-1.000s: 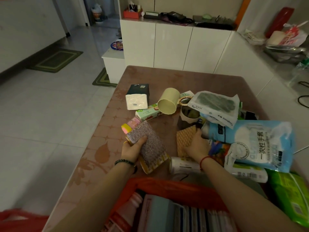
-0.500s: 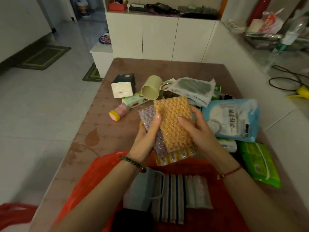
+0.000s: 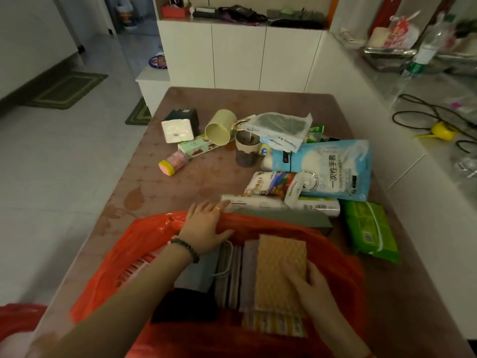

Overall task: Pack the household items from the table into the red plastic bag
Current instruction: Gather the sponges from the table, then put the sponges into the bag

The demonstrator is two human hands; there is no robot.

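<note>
My right hand grips the flat tan waffle-textured sponge pad, lowering it into the red plastic bag at the table near edge. Left hand, fingers spread, nothing gripped, presses the bag rim open. Best to slide the pad flat beside the striped cloths w/o snagging. Blue glove pack etc. not yet packed.

A red bag at lower centre holds an orange waffle-patterned sponge and striped cloth; right of frame, a green pack; upper centre, a pale yellow cup.
</note>
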